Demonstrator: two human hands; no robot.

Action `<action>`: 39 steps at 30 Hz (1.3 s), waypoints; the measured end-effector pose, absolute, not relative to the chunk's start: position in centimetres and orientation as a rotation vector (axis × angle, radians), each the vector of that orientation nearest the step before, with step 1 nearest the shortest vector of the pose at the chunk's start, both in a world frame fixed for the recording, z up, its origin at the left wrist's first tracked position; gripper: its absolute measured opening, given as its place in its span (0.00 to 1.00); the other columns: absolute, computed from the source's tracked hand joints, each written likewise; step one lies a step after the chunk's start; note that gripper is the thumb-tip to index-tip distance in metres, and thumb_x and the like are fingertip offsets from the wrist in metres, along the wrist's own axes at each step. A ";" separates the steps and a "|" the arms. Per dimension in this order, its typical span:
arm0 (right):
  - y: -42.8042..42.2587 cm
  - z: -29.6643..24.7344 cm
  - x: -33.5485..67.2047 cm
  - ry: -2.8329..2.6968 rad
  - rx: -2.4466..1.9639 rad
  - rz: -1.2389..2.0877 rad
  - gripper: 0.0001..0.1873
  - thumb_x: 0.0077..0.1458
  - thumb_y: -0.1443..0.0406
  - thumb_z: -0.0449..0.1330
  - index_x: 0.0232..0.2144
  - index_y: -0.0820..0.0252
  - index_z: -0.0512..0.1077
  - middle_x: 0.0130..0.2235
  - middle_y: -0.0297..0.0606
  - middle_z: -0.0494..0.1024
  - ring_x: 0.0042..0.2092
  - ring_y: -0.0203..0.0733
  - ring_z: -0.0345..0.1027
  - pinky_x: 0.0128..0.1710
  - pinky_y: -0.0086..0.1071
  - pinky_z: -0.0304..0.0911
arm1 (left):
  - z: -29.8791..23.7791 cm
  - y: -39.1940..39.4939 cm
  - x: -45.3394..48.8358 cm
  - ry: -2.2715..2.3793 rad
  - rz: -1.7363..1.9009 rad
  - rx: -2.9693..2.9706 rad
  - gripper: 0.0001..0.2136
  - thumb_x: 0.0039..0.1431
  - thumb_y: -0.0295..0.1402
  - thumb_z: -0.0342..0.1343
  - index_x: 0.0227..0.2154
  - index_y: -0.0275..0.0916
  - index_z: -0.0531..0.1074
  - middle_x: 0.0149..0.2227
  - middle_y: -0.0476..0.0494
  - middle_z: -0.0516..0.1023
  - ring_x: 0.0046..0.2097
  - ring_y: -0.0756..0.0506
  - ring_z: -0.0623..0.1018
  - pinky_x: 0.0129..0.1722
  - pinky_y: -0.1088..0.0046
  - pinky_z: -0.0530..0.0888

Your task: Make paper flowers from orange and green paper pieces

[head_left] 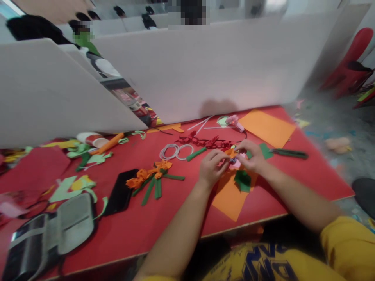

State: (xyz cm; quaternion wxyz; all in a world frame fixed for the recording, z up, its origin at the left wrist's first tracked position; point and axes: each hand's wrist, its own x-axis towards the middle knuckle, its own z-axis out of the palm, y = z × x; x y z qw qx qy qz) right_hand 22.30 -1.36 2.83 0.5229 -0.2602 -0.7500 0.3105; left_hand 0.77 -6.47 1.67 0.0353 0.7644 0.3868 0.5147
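Note:
My left hand point(213, 168) and my right hand point(254, 157) meet over the right half of the table. Their fingers pinch a small orange paper piece point(232, 152), which looks like a folded flower part. The fingers partly hide it. A pink bit point(236, 162) shows just below, between the hands. Under my wrists lies an orange paper sheet point(228, 205), with a dark green cut piece point(242, 180) on top. Left of my left hand rest orange paper flowers point(142, 177) with green strip stems point(158, 188).
Behind the hands lie red paper flowers point(205, 141), white rings point(169, 152) and a pink glue gun point(235, 123). A utility knife point(290, 153) is at right. A black phone point(121, 193), an opened case point(55, 230) and paper scraps occupy the left. A white partition point(205, 74) closes the back.

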 end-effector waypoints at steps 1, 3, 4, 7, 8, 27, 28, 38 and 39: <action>-1.5 3.0 22.3 -1.848 -0.612 0.677 0.05 0.61 0.63 0.68 0.41 0.53 0.80 0.34 0.36 0.77 0.35 0.43 0.69 0.37 0.38 0.68 | 1.6 -6.5 0.7 1.188 1.579 2.363 0.05 0.68 0.27 0.63 0.42 0.43 0.81 0.38 0.46 0.81 0.38 0.48 0.80 0.36 0.73 0.77; -1.6 3.2 22.2 -1.894 -0.599 0.626 0.05 0.62 0.64 0.68 0.42 0.53 0.81 0.35 0.37 0.79 0.35 0.43 0.71 0.36 0.38 0.69 | 1.4 -6.5 0.6 1.199 1.577 2.380 0.05 0.68 0.27 0.63 0.42 0.43 0.81 0.38 0.45 0.82 0.41 0.46 0.82 0.38 0.72 0.79; -1.5 3.2 22.1 -1.900 -0.585 0.624 0.04 0.62 0.65 0.68 0.41 0.54 0.81 0.36 0.38 0.79 0.35 0.43 0.72 0.36 0.38 0.70 | 1.2 -6.4 0.5 1.211 1.573 2.379 0.04 0.68 0.28 0.63 0.42 0.43 0.81 0.39 0.44 0.83 0.42 0.45 0.82 0.39 0.71 0.80; -1.3 3.0 22.0 -1.914 -0.538 0.654 0.01 0.62 0.66 0.68 0.38 0.54 0.80 0.36 0.38 0.80 0.36 0.42 0.74 0.37 0.37 0.71 | 0.7 -6.3 0.2 1.244 1.565 2.351 0.04 0.69 0.29 0.62 0.42 0.44 0.81 0.39 0.44 0.83 0.43 0.44 0.83 0.41 0.69 0.81; -1.1 3.0 22.0 -1.920 -0.531 0.673 0.02 0.62 0.67 0.68 0.37 0.55 0.80 0.36 0.37 0.80 0.35 0.42 0.74 0.37 0.36 0.71 | 0.6 -6.3 0.2 1.246 1.571 2.337 0.05 0.69 0.29 0.62 0.43 0.44 0.81 0.40 0.44 0.83 0.43 0.44 0.83 0.41 0.69 0.82; -0.4 2.7 22.1 -1.928 -0.506 0.974 0.05 0.61 0.71 0.63 0.35 0.55 0.76 0.39 0.38 0.78 0.40 0.42 0.75 0.41 0.35 0.71 | 0.0 -5.6 1.0 1.351 1.539 1.832 0.05 0.67 0.35 0.63 0.43 0.42 0.75 0.36 0.50 0.80 0.25 0.54 0.72 0.26 0.77 0.70; -0.4 2.7 22.1 -1.923 -0.504 0.987 0.05 0.61 0.71 0.63 0.35 0.55 0.76 0.40 0.38 0.78 0.40 0.42 0.75 0.40 0.35 0.71 | 0.1 -5.7 0.9 1.354 1.531 1.876 0.05 0.67 0.34 0.62 0.43 0.42 0.75 0.38 0.49 0.81 0.25 0.54 0.70 0.26 0.77 0.69; -0.2 2.5 22.3 -1.933 -0.527 0.994 0.03 0.60 0.68 0.63 0.35 0.55 0.74 0.39 0.37 0.78 0.39 0.41 0.73 0.39 0.34 0.69 | 2.2 -6.6 0.8 1.442 1.241 2.220 0.10 0.68 0.30 0.60 0.50 0.43 0.79 0.44 0.46 0.85 0.29 0.50 0.75 0.33 0.72 0.72; -0.2 2.5 22.3 -1.939 -0.530 0.973 0.03 0.60 0.69 0.63 0.35 0.55 0.74 0.39 0.37 0.78 0.39 0.41 0.73 0.39 0.35 0.69 | 2.3 -6.6 0.8 1.446 1.235 2.243 0.09 0.68 0.30 0.60 0.48 0.43 0.79 0.44 0.46 0.85 0.29 0.50 0.75 0.33 0.72 0.72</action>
